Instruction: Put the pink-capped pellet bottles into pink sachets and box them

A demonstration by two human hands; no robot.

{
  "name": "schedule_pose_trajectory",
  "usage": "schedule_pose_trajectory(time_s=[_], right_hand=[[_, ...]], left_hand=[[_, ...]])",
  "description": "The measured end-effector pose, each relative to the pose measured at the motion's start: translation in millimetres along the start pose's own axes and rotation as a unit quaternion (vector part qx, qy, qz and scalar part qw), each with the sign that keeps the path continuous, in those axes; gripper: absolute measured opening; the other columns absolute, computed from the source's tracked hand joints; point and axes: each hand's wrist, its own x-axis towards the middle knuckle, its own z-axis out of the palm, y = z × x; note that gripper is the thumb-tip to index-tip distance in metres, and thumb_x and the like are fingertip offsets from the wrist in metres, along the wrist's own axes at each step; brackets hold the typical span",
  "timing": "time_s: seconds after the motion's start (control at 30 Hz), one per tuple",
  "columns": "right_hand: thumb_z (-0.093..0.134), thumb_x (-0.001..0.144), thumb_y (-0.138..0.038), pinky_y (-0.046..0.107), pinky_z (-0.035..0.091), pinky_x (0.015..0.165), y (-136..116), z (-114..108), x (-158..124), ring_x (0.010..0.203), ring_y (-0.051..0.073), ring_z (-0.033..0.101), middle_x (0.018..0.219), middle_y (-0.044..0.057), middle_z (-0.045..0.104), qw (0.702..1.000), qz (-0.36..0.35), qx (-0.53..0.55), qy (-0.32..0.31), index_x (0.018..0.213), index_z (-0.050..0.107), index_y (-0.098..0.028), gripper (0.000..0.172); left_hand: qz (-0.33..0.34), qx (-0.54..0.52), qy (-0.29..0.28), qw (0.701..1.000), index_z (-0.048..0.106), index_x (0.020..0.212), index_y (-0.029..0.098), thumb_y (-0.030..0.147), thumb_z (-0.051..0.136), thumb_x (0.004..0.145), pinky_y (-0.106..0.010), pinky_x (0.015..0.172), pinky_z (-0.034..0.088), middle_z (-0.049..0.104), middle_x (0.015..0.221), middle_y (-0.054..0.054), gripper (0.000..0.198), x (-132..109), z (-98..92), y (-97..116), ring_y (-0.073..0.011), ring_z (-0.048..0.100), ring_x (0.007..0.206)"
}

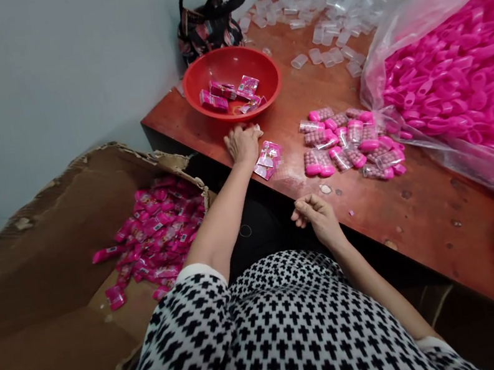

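My left hand rests on the wooden table just in front of the red bowl, its fingers stretched out and a little bent over the surface. Right beside it lie a few flat pink printed packets. Over the table's front edge is my right hand, fingers curled in and thumb against them; anything inside is hidden. Small clear tubes with pink caps, filled with pinkish beads, lie in a group beyond that hand. Inside the bowl are several pink packets.
Left of the table stands a cardboard box holding a heap of pink wrapped packets. A clear bag of pink plastic parts fills the right side. Clear empty tubes and a dark handbag are at the back.
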Motion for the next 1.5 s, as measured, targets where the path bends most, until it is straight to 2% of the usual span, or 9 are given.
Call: schedule_pose_trajectory(time_s=[0.17, 0.3, 0.4, 0.67, 0.9, 1.03, 1.23, 1.37, 1.5], right_hand=[[0.065, 0.075, -0.045, 0.019, 0.041, 0.042, 1.8, -5.6, -0.2, 0.044, 0.008, 0.054, 0.059, -0.001, 0.065, 1.000, 0.003, -0.004, -0.004, 0.074, 0.055, -0.019, 0.028], [0.065, 0.075, -0.046, 0.019, 0.041, 0.042, 3.5, -4.6, -0.9, 0.044, 0.007, 0.054, 0.059, -0.002, 0.065, 1.000, 0.001, 0.000, -0.021, 0.074, 0.055, -0.019, 0.029], [0.065, 0.076, -0.045, 0.019, 0.041, 0.043, 2.9, -2.7, -2.5, 0.045, 0.007, 0.054, 0.060, -0.002, 0.065, 1.000, -0.003, 0.003, -0.024, 0.074, 0.055, -0.019, 0.028], [0.064, 0.076, -0.046, 0.019, 0.040, 0.042, -13.2, -0.8, 7.5, 0.045, 0.008, 0.053, 0.060, -0.002, 0.064, 0.998, -0.040, -0.015, -0.036, 0.074, 0.054, -0.019, 0.029], [0.071, 0.068, -0.045, 0.020, 0.048, 0.055, -26.4, 12.7, 53.7, 0.069, 0.011, 0.062, 0.082, -0.001, 0.065, 0.994, -0.087, 0.029, 0.055, 0.097, 0.050, -0.022, 0.042], [0.075, 0.063, -0.040, 0.019, 0.042, 0.050, -21.3, 13.7, 62.9, 0.052, 0.007, 0.053, 0.064, -0.008, 0.058, 0.994, -0.083, 0.062, 0.017, 0.097, 0.048, -0.022, 0.047], [0.068, 0.071, -0.037, 0.020, 0.038, 0.048, -22.7, -3.1, 53.7, 0.049, 0.008, 0.049, 0.057, -0.009, 0.054, 0.983, -0.091, -0.107, -0.119, 0.096, 0.053, -0.020, 0.034], [0.050, 0.086, -0.029, 0.031, 0.048, 0.069, -49.7, -27.6, 69.2, 0.076, 0.018, 0.062, 0.085, 0.004, 0.068, 0.892, -0.218, -0.374, -0.134, 0.097, 0.061, -0.018, 0.020], [0.045, 0.083, -0.009, 0.042, 0.041, 0.092, -82.1, -57.4, 97.0, 0.119, 0.027, 0.049, 0.129, 0.010, 0.057, 0.663, -0.327, -0.648, -0.182, 0.117, 0.059, -0.017, 0.037]], left_hand=[[0.096, -0.072, -0.035, 0.992, 0.059, 0.121, 0.015, 0.021, 0.045, 0.085, -0.044, 0.107, 0.026, 0.055, 0.129, -0.014, 0.039, -24.4, -17.4, -1.6, -0.0267, 0.046, 0.123], [0.168, -0.094, -0.088, 0.977, 0.062, 0.115, 0.018, 0.025, 0.054, 0.082, -0.047, 0.111, 0.022, 0.050, 0.137, -0.010, 0.036, -58.2, -26.4, -1.5, -0.0266, 0.036, 0.133], [0.147, -0.117, -0.101, 0.977, 0.069, 0.102, 0.018, 0.022, 0.054, 0.082, -0.047, 0.110, 0.024, 0.054, 0.133, -0.012, 0.025, -76.7, -22.3, -2.9, -0.0262, 0.044, 0.127], [0.097, -0.170, -0.006, 0.981, 0.072, 0.089, 0.019, 0.021, 0.052, 0.084, -0.039, 0.105, 0.036, 0.068, 0.110, -0.010, 0.020, -87.9, -8.6, 0.9, -0.0199, 0.057, 0.112], [0.069, -0.250, -0.005, 0.966, 0.071, 0.094, 0.024, 0.026, 0.058, 0.081, -0.041, 0.109, 0.032, 0.062, 0.123, -0.005, 0.018, -129.1, -36.3, 32.9, -0.0210, 0.049, 0.123], [-0.042, -0.359, -0.043, 0.932, 0.070, 0.100, 0.024, 0.032, 0.070, 0.071, -0.037, 0.101, 0.042, 0.064, 0.120, -0.006, 0.031, -155.1, -52.1, 39.6, -0.0224, 0.057, 0.114], [-0.266, -0.502, -0.214, 0.794, 0.071, 0.075, 0.011, 0.042, 0.078, 0.059, -0.030, 0.069, 0.055, 0.069, 0.073, -0.006, 0.035, -161.5, -59.8, 31.2, -0.0164, 0.066, 0.070], [-0.325, -0.518, -0.203, 0.764, 0.069, 0.068, 0.010, 0.032, 0.083, 0.052, -0.025, 0.062, 0.055, 0.068, 0.068, -0.006, 0.031, -162.7, -58.1, 33.2, -0.0123, 0.064, 0.061], [-0.381, -0.557, -0.166, 0.719, 0.068, 0.071, 0.009, 0.023, 0.081, 0.057, -0.022, 0.056, 0.054, 0.069, 0.072, -0.007, 0.023, -165.2, -54.9, 38.5, -0.0104, 0.063, 0.058]])
